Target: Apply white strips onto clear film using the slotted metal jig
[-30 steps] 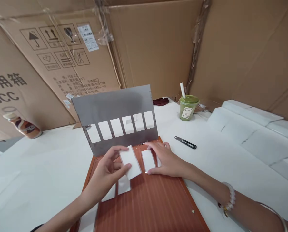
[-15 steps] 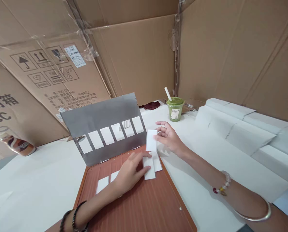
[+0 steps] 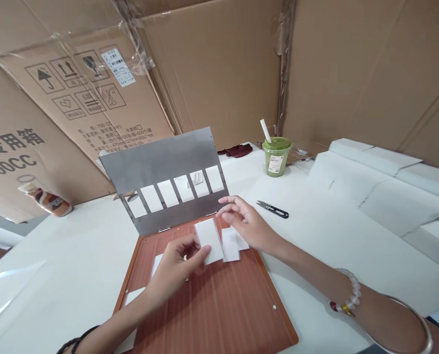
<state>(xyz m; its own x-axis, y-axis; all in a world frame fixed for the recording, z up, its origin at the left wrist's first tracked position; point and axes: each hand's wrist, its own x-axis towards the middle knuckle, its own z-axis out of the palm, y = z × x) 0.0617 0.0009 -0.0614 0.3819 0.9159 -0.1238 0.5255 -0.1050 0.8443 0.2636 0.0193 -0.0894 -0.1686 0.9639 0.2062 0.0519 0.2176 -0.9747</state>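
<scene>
A brown ribbed board [image 3: 219,305] lies in front of me, with a grey metal stencil plate [image 3: 160,162] hinged upright at its far edge; the plate has several rectangular windows. My left hand [image 3: 177,263] pinches a white rectangular piece [image 3: 209,240] just above the board. My right hand [image 3: 247,226] rests at the board's far right corner, fingers spread over a second white piece [image 3: 229,245] lying there. More white pieces [image 3: 156,263] lie partly hidden under my left hand and forearm.
Small black snips [image 3: 273,210] lie on the white table right of the board. A green drink cup with a straw [image 3: 276,156] stands behind them. Stacked white sheets [image 3: 381,187] fill the right side. A bottle [image 3: 45,199] lies at the left. Cardboard walls enclose the table.
My right hand came back down from the table to the board's corner, and the piece it held up is no longer raised. My left hand now holds a white piece farther left.
</scene>
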